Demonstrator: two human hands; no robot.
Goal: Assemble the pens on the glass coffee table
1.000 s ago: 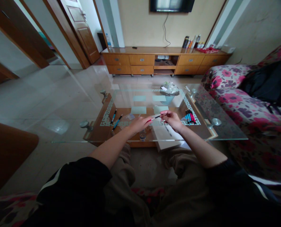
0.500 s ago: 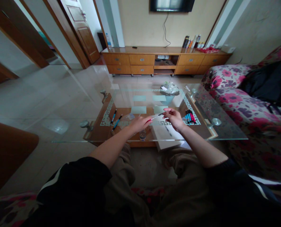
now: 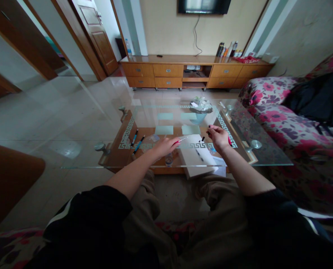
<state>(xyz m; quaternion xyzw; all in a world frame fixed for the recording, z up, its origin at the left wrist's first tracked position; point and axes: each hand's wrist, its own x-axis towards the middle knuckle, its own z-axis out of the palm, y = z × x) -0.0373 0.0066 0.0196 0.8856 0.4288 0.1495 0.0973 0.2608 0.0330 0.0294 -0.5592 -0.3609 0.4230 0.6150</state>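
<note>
My left hand [image 3: 167, 146] is closed around a red pen [image 3: 176, 144]; a thin pale refill or tip points right out of its fingers. My right hand [image 3: 218, 137] is held to the right, its fingers pinching a small black pen part [image 3: 208, 132], possibly a cap. Small black pieces [image 3: 202, 139] show on the glass table [image 3: 144, 158] between the hands. Behind my right hand, the group of blue and red pens is mostly hidden. Two blue-and-black pens, one farther [image 3: 134, 138] and one nearer [image 3: 138, 145], lie at the left.
A white box or pad [image 3: 193, 170] with a dark pen shape on it shows at the table's near side. A small clear cup [image 3: 169, 160] stands left of it. Beyond are a lined waste basket [image 3: 200, 116] and a wooden cabinet [image 3: 167, 71]. A flowered sofa [image 3: 278, 112] borders the right.
My right hand has drawn away from the red pen to the right, with the black part in its fingers. My left hand has stayed nearly still. The refill's end is now bare.
</note>
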